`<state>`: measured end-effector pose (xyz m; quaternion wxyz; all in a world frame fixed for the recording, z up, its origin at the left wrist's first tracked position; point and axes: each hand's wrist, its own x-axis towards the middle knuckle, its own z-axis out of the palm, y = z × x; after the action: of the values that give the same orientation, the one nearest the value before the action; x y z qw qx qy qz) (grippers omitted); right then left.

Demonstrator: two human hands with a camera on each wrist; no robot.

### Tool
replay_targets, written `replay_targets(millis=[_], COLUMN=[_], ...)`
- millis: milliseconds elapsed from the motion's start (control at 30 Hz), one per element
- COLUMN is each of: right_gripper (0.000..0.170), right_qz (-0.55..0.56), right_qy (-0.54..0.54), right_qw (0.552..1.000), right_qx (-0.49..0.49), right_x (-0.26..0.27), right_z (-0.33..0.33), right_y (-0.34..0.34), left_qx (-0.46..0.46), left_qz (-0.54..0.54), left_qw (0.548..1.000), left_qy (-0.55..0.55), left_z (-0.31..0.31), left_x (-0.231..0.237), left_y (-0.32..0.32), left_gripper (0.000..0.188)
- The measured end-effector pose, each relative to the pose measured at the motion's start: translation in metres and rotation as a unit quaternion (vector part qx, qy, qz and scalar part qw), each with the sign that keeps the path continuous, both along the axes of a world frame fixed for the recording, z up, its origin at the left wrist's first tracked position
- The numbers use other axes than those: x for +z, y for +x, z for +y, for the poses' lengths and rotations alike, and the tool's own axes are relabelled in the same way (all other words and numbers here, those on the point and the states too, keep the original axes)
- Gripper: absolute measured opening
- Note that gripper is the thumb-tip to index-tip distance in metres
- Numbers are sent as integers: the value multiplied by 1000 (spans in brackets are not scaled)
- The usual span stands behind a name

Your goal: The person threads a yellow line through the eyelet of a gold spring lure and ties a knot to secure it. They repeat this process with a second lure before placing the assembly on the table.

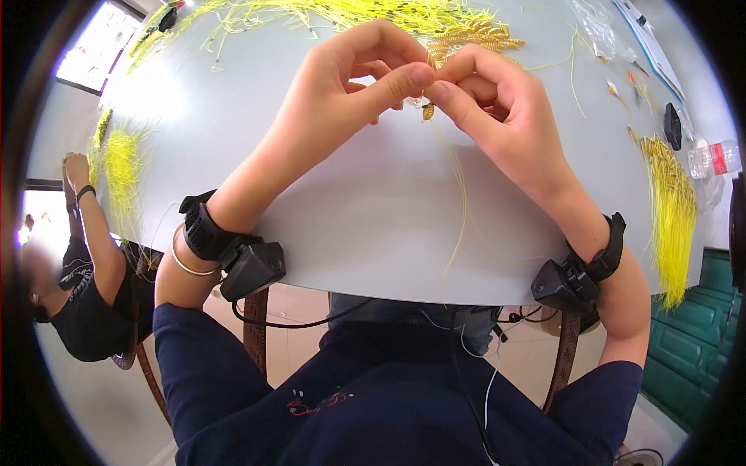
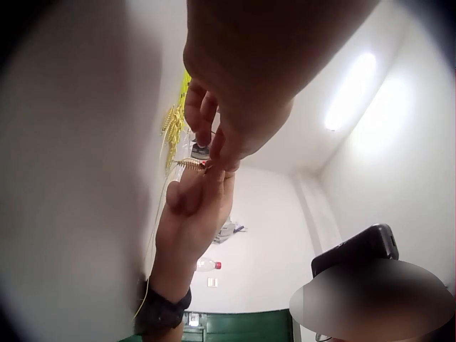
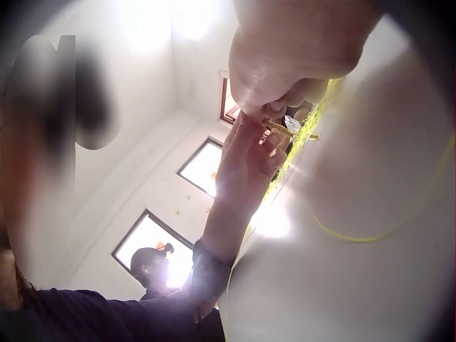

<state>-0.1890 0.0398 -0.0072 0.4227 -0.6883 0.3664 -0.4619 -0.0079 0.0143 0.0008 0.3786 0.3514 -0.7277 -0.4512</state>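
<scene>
Head view: the small gold coil (image 1: 427, 112) lies just under your meeting fingertips, on the side nearer your body. Its long axis looks foreshortened there; both wrist views show it running from the fingertips down towards the tabletop (image 1: 350, 225), with its lower end free. Neither hand is clearly nearer: your left hand (image 1: 334, 101) comes in from the coil's left, your right hand (image 1: 532, 136) from its right, and the tips touch above it. On each, thumb and forefinger are pinched together at the coil's upper end; which one bears it, or whether a fine thread sits between them, you cannot tell. The remaining fingers bend loosely.

A thin yellow line (image 1: 464, 194) trails from beside the coil towards you, into the open space between your forearms. Beyond the coil, close behind your fingertips, lies a heap of gold coils (image 1: 482, 35), joined to yellow strands (image 1: 365, 14). Well to the coil's right are another yellow bundle (image 1: 672, 225) and a plastic bottle (image 1: 711, 159); well to its left, a looser yellow bunch (image 1: 123, 171). Your fingers hide the coil's upper end from above; nothing else stands against it.
</scene>
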Motion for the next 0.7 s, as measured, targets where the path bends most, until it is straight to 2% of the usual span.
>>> replay_targets(millis=[67, 300, 400, 467, 500, 567, 600, 667, 700], right_gripper=[12, 12, 11, 10, 10, 10, 10, 9, 9], right_qz=[21, 13, 18, 11, 11, -10, -9, -10, -10], right_qy=[-6, -25, -17, -1, 0, -47, -47, -74, -73], right_qw=[1000, 1000, 998, 999, 999, 998, 998, 992, 992], right_qx=[2, -12, -58, -48, -48, -49, -49, -98, -99], right_x=[2, 0, 1, -2, -2, -3, -3, -4, -4], right_z=[0, 1, 0, -1, -1, 0, 0, 0, 0], right_y=[-1, -2, -4, -4, -3, 0, 1, 2, 2], left_qx=[-16, 7, -19, -139, -139, -189, -189, -186, -186], left_qz=[-14, -40, -50, 67, 67, 230, 231, 328, 328], left_qw=[997, 996, 998, 985, 985, 932, 932, 883, 883], left_qy=[-73, -82, -36, 75, 75, 206, 206, 281, 281], left_z=[-5, -3, -2, -7, -9, -14, -12, -5, -4], left_x=[-4, 1, 4, -3, -8, -18, -16, -8, -8], left_y=[3, 4, 6, 7, 7, 6, 4, 1, -1], left_gripper=[18, 14, 12, 14, 14, 28, 28, 42, 42])
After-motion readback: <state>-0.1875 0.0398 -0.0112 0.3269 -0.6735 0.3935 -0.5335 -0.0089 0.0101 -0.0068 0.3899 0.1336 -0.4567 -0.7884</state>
